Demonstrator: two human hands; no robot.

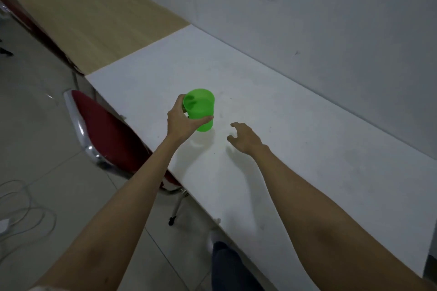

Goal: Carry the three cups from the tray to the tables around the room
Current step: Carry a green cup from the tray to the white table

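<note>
White table (295, 139) runs along the wall from lower right. Both forearms extend over it at centre frame. Right hand (246, 138) hovers empty, fingers curled loosely. Left hand (182, 120) grasps green cup (201, 107) upright; contents indiscernible. Wooden table (94, 21) upper left.

White table (295, 125) open all round (chair (106, 130) left).

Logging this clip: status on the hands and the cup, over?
Left hand gripping green cup, upright over white table. Right hand open, empty, hovering beside. Landing spot clear; red chair tucked at table edge.
</note>
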